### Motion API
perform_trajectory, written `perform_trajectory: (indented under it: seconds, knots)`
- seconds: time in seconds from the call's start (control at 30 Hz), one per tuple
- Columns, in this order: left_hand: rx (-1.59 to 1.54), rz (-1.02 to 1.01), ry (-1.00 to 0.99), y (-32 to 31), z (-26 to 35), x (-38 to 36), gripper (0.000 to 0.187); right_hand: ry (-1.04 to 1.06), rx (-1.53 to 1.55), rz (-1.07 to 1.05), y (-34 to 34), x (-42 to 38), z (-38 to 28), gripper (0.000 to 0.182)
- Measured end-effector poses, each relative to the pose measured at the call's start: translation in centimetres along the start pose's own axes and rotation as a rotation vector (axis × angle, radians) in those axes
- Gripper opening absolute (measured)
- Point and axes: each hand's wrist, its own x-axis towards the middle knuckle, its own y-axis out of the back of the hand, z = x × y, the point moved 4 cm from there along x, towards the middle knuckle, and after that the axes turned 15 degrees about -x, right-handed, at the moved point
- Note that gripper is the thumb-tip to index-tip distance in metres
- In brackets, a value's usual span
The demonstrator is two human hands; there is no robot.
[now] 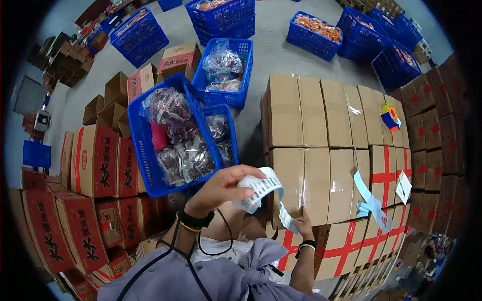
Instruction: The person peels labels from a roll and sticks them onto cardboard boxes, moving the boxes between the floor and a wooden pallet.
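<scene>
In front of my body, my left hand is closed around a roll of white printed labels, thumb and fingers on its edge. From the roll a strip hangs in a curve down to my right hand, whose fingers pinch its lower end beside a carton. Dark print shows on the labels, too small to read. The nearest sealed cardboard carton lies just beyond my right hand. On the cartons further right rest a pale blue backing strip and a white slip.
A tape dispenser sits on the stacked cartons at right. To the left, a blue crate holds bagged goods, with another blue crate behind it. Red-printed boxes stand at far left. Crates of orange packets line the back.
</scene>
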Motion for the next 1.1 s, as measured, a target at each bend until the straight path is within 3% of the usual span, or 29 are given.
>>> perform_trajectory:
  seconds: [0.07, 0.1, 0.13, 0.17, 0.2, 0.27, 0.33, 0.4, 0.47, 0.57, 0.6, 0.67, 0.7, 0.73, 0.77, 0.83, 0.9, 0.97, 1.07, 1.1]
  knots:
    - [0.266, -0.193, 0.008, -1.9, -0.2, 3.4, 0.036, -0.025, -0.098, 0.026, -0.1, -0.1, 0.0, 0.018]
    - [0.152, -0.308, 0.051, -3.8, -0.3, 5.0, 0.033, -0.036, -0.149, 0.04, -0.2, -0.1, 0.2, 0.02]
    - [0.206, -0.35, 0.08, -5.0, -0.4, 6.6, 0.033, 0.129, -0.267, 0.093, -0.6, 0.2, 1.1, 0.024]
    - [0.261, -0.393, 0.109, -6.0, -0.6, 8.1, 0.032, 0.069, -0.194, 0.055, -1.1, 0.5, 2.5, 0.029]
    - [0.325, -0.428, 0.104, -6.8, -0.5, 9.6, 0.032, 0.007, -0.121, 0.015, -1.6, 0.6, 3.7, 0.034]
    - [0.347, -0.444, 0.117, -7.2, -1.2, 12.7, 0.031, -0.1, 0.137, 0.006, 0.6, -0.9, -3.9, 0.058]
    - [0.375, -0.471, 0.144, -6.6, -1.6, 16.1, 0.03, -0.039, 0.039, 0.009, -0.1, 0.1, -0.8, 0.077]
    - [0.355, -0.477, 0.227, -5.1, -2.3, 20.0, 0.03, -0.165, -0.005, -0.016, 0.4, 0.4, -0.3, 0.082]
    - [0.516, -0.5, 0.21, -3.0, -1.5, 24.0, 0.032, -0.465, 0.021, -0.07, 1.8, 0.2, -2.7, 0.073]
    - [0.756, -0.534, 0.169, 1.8, 1.0, 30.6, 0.039, -0.413, -0.1, -0.009, 3.9, 1.5, -3.8, 0.049]
    - [0.86, -0.557, 0.078, 4.8, 1.4, 33.3, 0.038, -0.44, 0.083, 0.066, 5.4, 2.2, -4.0, 0.042]
    - [1.304, -0.297, 0.046, 8.6, 5.8, 38.1, 0.024, -0.484, 0.446, 0.23, 8.7, 3.9, -5.1, 0.031]
    - [1.363, -0.147, -0.112, 10.2, 8.4, 40.6, 0.018, -0.452, 0.493, 0.326, 12.6, 6.7, -12.3, 0.026]
    - [1.633, -0.007, -0.015, 11.8, 10.3, 44.0, 0.019, -0.465, 0.624, 0.367, 15.0, 9.8, -14.9, 0.02]
    - [1.82, 0.124, -0.225, 13.3, 11.7, 46.7, 0.021, -0.422, 0.506, 0.375, 17.9, 13.4, -19.2, 0.01]
    - [1.522, 0.009, -0.331, 13.0, 15.7, 51.7, 0.029, -0.251, 0.467, 0.27, 22.3, 21.9, -29.9, 0.01]
    - [1.094, -0.315, -0.344, 11.5, 15.2, 55.3, 0.039, -0.118, 0.357, 0.196, 24.3, 28.4, -38.1, 0.004]
    - [0.943, -0.654, -0.315, 7.3, 16.1, 56.3, 0.044, -0.025, 0.333, 0.167, 25.1, 32.5, -43.2, 0.005]
    - [0.749, -0.918, 0.037, 4.9, 16.0, 56.2, 0.038, 0.101, 0.257, 0.173, 26.4, 35.7, -46.6, 0.011]
    - [0.733, -0.909, 0.144, 5.2, 16.2, 56.8, 0.035, 0.081, 0.236, 0.159, 26.9, 36.1, -46.9, 0.011]
